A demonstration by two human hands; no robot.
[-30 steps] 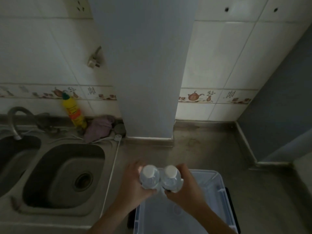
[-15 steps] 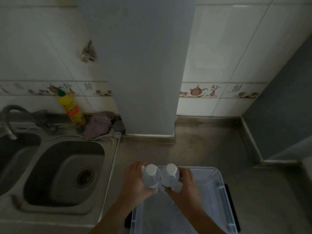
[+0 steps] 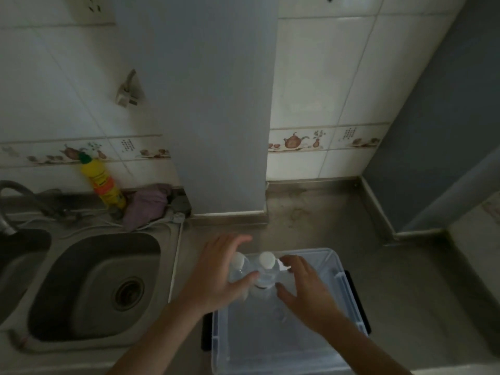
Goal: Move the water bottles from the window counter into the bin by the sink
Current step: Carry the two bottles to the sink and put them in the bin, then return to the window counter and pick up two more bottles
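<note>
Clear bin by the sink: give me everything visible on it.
The bin is a clear, rectangular plastic tub with no lid on it, standing on the grey counter right of the sink. Dark handles show at its sides. Two white-capped water bottles stand upright at its far left corner, with both hands around them, fingers spread.

- No word, brand or number can be read anywhere in the view.
- The yellow detergent bottle (image 3: 105, 185) beside the sink carries an orange label with dark print on it, too blurred to make out.
- Two tiles of the decorative border have small blocks of dark characters: one on the left border tile (image 3: 127, 145) and one on the right border tile (image 3: 351, 133). Both are too small and soft to read.
- The two water bottles (image 3: 266, 274) standing in the clear bin (image 3: 341, 280) show white caps and clear bodies with no legible label.
</note>
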